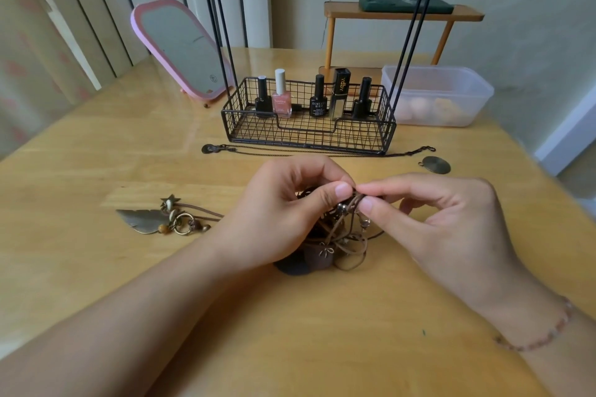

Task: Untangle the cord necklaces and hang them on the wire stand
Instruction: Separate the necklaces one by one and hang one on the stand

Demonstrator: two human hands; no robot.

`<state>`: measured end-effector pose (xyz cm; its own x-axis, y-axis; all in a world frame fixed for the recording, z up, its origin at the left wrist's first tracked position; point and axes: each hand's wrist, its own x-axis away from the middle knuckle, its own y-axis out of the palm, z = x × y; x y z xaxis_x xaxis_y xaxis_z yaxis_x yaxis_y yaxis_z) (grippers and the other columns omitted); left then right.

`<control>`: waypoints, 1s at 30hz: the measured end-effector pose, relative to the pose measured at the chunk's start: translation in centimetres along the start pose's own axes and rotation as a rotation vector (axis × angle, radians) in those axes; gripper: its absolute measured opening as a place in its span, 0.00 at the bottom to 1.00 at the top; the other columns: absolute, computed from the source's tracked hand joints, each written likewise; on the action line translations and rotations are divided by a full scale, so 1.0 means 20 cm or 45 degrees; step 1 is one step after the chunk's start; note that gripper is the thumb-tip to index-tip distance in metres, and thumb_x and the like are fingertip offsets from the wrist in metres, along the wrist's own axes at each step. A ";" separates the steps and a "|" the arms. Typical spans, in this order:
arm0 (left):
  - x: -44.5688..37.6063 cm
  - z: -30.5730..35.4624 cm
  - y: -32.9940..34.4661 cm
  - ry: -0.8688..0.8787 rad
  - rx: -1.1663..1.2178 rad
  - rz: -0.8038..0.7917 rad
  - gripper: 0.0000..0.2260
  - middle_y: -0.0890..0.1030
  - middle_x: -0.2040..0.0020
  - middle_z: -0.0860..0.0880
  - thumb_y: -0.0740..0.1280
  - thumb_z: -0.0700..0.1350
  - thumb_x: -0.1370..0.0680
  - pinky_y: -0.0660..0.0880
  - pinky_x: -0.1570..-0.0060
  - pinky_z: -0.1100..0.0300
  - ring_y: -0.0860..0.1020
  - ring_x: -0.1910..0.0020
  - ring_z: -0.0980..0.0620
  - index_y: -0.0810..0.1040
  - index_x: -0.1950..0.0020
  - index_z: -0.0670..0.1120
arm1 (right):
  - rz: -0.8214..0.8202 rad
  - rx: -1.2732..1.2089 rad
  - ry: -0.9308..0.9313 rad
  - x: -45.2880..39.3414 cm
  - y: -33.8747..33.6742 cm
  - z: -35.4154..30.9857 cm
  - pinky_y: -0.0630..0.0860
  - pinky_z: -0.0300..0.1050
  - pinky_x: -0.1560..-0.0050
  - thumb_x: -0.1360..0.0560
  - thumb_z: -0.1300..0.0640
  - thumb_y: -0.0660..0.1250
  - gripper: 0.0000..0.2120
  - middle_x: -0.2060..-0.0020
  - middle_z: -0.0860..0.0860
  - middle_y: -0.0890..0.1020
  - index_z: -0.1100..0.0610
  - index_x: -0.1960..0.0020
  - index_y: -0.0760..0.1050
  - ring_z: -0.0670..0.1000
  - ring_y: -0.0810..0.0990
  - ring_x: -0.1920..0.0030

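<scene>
Tangle of brown cord necklaces (338, 235) sits on the wooden table (96, 155), near centre, partly lifted between both hands. Left hand (283, 209) pinches a cord at the top of the knot, thumb against forefinger; right hand (448, 219) pinches the same bunch just beside it, fingertips nearly touching the left's. Loose loops and small metal beads hang below the pinch; dark pieces lie under the tangle on the table. One cord runs left from under the left hand to a cluster of pendants (161, 219): metal feather, star, rings, beads, flat on the table. Beyond the hands, a thin chain necklace (306, 151) lies stretched along the front of the wire stand (306, 126), a round disc pendant (436, 165) near its right end. The stand's black mesh basket holds five bottles upright along its back wall: three black-capped dark ones, one pink polish with white cap (281, 97), one tall clear tube with black cap (338, 93). Thin black rods rise from the basket ends out of frame. Right of it, a translucent plastic tub (438, 97) with pale rounded items inside, not identifiable. Pink-framed mirror (180, 48) leans back left. Small wooden shelf (403, 14) behind, a dark flat object on top.
</scene>
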<state>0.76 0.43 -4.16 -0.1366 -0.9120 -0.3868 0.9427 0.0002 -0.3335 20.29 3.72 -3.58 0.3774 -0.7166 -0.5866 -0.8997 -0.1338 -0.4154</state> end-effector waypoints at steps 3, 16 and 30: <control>-0.01 0.00 0.00 0.040 -0.055 0.016 0.05 0.83 0.61 0.51 0.67 0.44 0.21 0.76 0.55 0.60 0.80 0.60 0.56 0.82 0.54 0.45 | -0.014 -0.063 0.036 0.00 0.00 0.01 0.76 0.50 0.67 0.29 0.51 0.73 0.03 0.63 0.43 0.85 0.42 0.57 0.83 0.50 0.82 0.65; -0.01 0.01 -0.03 0.034 -0.067 -0.139 0.11 0.72 0.63 0.50 0.60 0.49 0.18 0.67 0.62 0.61 0.69 0.63 0.55 0.74 0.55 0.43 | -0.197 -0.198 0.092 -0.02 -0.03 0.02 0.74 0.35 0.67 0.24 0.59 0.65 0.09 0.61 0.47 0.83 0.45 0.55 0.76 0.50 0.83 0.65; -0.03 0.01 -0.05 -0.010 0.165 -0.023 0.11 0.71 0.64 0.42 0.63 0.43 0.19 0.67 0.63 0.61 0.68 0.64 0.50 0.74 0.57 0.38 | -0.120 -0.143 0.005 -0.01 -0.02 0.06 0.76 0.61 0.66 0.23 0.54 0.65 0.06 0.56 0.48 0.80 0.43 0.52 0.75 0.57 0.80 0.60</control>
<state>-0.04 0.91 -3.31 -0.1523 -0.9146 -0.3746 0.9715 -0.0689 -0.2266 20.88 4.78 -4.02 0.4607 -0.6998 -0.5459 -0.8793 -0.2764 -0.3878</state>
